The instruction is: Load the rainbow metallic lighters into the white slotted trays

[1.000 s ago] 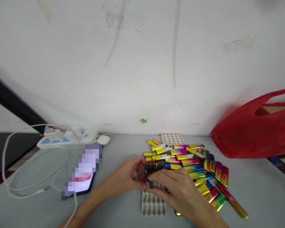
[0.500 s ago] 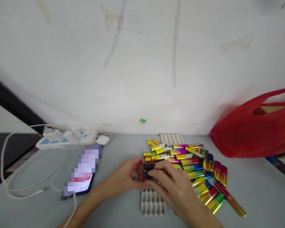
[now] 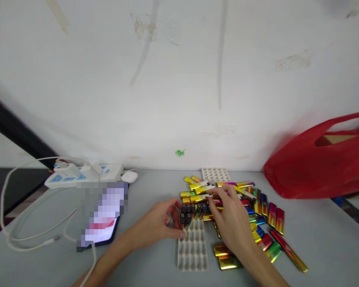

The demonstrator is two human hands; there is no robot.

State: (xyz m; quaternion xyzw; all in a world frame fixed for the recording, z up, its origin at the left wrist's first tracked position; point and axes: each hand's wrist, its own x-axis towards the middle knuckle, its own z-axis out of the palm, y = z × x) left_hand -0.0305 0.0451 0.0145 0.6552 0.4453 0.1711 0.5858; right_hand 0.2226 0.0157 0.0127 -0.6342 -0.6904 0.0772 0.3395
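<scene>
My left hand (image 3: 164, 219) grips the left side of a pale slotted tray (image 3: 193, 257), its thumb on the edge and its fingers curled near the back corner. Several lighters with black tops (image 3: 188, 208) stand upright in the tray's back slots. My right hand (image 3: 231, 219) is over a pile of shiny metallic lighters (image 3: 202, 197) to the right of the tray. Its thumb and fingers are apart, with the fingertips at the ends of gold lighters near the back. Part of the pile is hidden under this hand.
Behind the pile, a second pale tray (image 3: 215, 174) lies by the wall. A red bag (image 3: 314, 163) stands at the right. On the left are a phone (image 3: 107, 217), a power strip (image 3: 113, 172), a white case (image 3: 129, 176) and loose white cables (image 3: 32, 248).
My right hand has moved from the tray's upright lighters to the pile at the right and back. More black tops show in the tray now. My left hand has stayed in place.
</scene>
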